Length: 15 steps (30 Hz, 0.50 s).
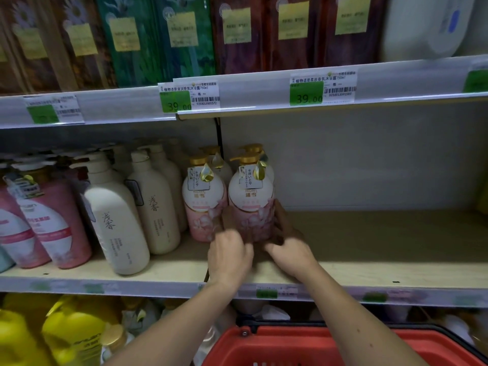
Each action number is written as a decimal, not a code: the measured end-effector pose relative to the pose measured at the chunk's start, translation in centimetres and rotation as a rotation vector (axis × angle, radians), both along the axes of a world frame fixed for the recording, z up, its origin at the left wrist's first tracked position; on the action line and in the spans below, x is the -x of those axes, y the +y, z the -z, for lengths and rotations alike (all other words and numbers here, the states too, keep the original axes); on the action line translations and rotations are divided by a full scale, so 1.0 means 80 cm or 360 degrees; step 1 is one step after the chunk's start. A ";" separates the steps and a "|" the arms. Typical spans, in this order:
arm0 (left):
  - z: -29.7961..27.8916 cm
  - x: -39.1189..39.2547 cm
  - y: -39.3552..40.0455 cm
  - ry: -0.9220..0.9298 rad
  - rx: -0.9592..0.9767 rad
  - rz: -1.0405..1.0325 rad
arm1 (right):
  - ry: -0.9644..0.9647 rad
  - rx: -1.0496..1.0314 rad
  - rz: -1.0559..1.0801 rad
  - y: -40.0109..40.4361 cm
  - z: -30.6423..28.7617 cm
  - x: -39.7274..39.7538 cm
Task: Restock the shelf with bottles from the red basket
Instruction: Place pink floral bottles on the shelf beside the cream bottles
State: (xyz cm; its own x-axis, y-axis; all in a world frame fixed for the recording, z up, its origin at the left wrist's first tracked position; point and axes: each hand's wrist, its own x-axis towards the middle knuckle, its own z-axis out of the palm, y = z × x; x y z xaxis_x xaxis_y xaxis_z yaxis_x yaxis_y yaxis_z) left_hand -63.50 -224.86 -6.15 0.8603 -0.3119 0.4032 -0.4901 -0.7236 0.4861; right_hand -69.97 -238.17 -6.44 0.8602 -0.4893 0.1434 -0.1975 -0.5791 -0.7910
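Observation:
A pink-and-white pump bottle with a gold cap stands upright on the middle shelf, beside a matching bottle on its left. My left hand and my right hand grip its lower body from either side; the fingers are blurred by motion. More gold-capped bottles stand behind these two. The red basket with a black handle sits low in front of me, under my forearms; I cannot see its contents.
Cream pump bottles and pink bottles fill the shelf's left part. Right of my hands the shelf board is bare wood. Boxed products line the upper shelf, above green price tags. Yellow bottles stand on the shelf below.

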 end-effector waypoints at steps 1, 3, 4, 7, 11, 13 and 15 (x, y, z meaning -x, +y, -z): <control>0.004 0.002 0.004 -0.0010 0.0049 0.0054 | -0.0067 -0.0042 -0.0005 -0.001 0.002 0.002; 0.010 0.004 0.009 -0.0034 0.0147 0.0175 | -0.0157 -0.0068 -0.0018 -0.003 0.002 0.005; 0.011 0.003 0.011 -0.0033 0.0194 0.0210 | -0.0157 -0.0045 -0.0030 -0.003 0.001 0.004; 0.009 -0.002 0.010 -0.0013 0.0269 0.0206 | -0.0030 0.0035 -0.0050 -0.007 0.004 -0.001; 0.011 -0.003 0.011 0.0031 0.0258 0.0196 | -0.0083 0.0049 -0.0083 -0.012 0.007 -0.002; 0.011 -0.005 0.013 0.0086 0.0264 0.0192 | -0.0111 0.0039 -0.0078 -0.013 0.006 -0.001; 0.009 -0.008 0.016 0.0156 0.0299 0.0195 | -0.0127 0.0022 -0.0076 -0.013 0.005 0.000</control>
